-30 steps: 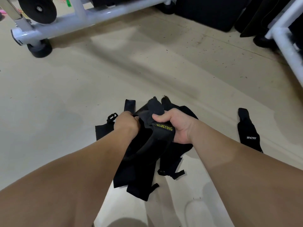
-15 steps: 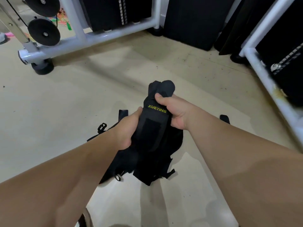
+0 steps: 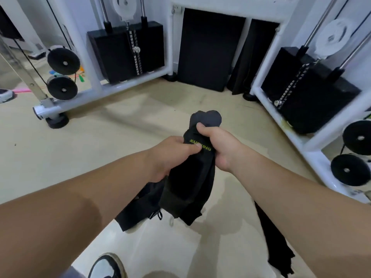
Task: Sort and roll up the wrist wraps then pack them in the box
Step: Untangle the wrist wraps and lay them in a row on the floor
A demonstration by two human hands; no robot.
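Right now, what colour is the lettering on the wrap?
Yellow-green lettering on the black wrap; shows best in the head view.

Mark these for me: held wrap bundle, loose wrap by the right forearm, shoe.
held wrap bundle (image 3: 188, 187), head view, wide lower panel of black fabric.
loose wrap (image 3: 275, 243), head view, middle of the strip.
shoe (image 3: 106, 266), head view, white upper.

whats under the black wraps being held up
Under the bunched black fabric wrist wraps, gripped by the left hand and right hand, beige floor shows; the patch they cover is hidden. A black strap lies to the right, partly behind the forearm.
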